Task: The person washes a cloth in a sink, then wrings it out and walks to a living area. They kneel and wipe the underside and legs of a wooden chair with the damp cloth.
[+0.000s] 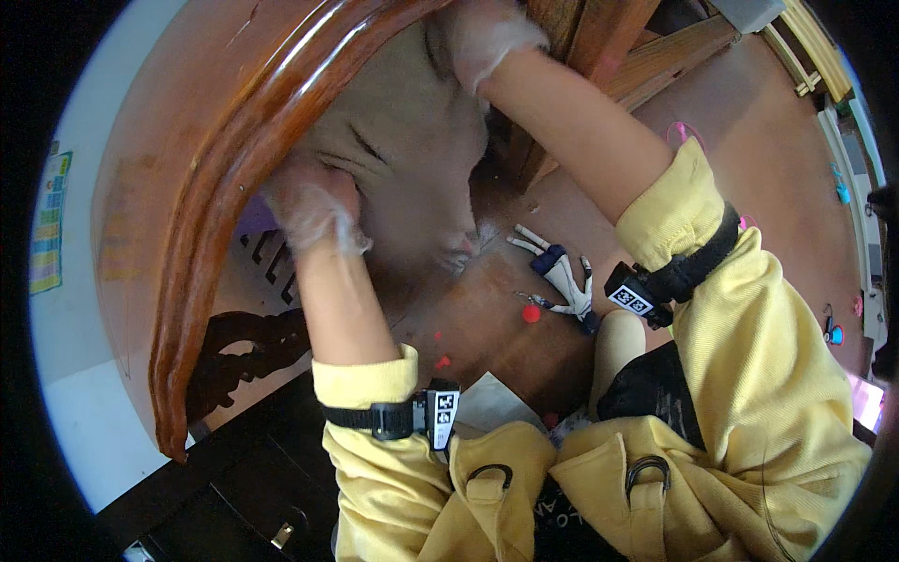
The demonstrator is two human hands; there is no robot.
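Note:
A brown cloth (404,154) hangs in loose folds between my two hands, beside the glossy wooden table edge (232,168). My left hand (319,200), in a thin clear plastic glove, grips the left side of the cloth just below that edge. Higher up, my right hand (488,42), gloved the same way, holds the cloth's upper right side near the wooden legs. Motion blurs both hands, and most fingers are hidden. The cloth's lower end (456,256) is blurred too, hanging above the brown floor.
Wooden stool legs (597,49) stand at upper right. On the floor lie a white and navy doll-like figure (562,274), a red pompom (531,314), red scraps (442,362) and a pale sheet (495,400). A dark cabinet (246,492) with a metal latch is at lower left.

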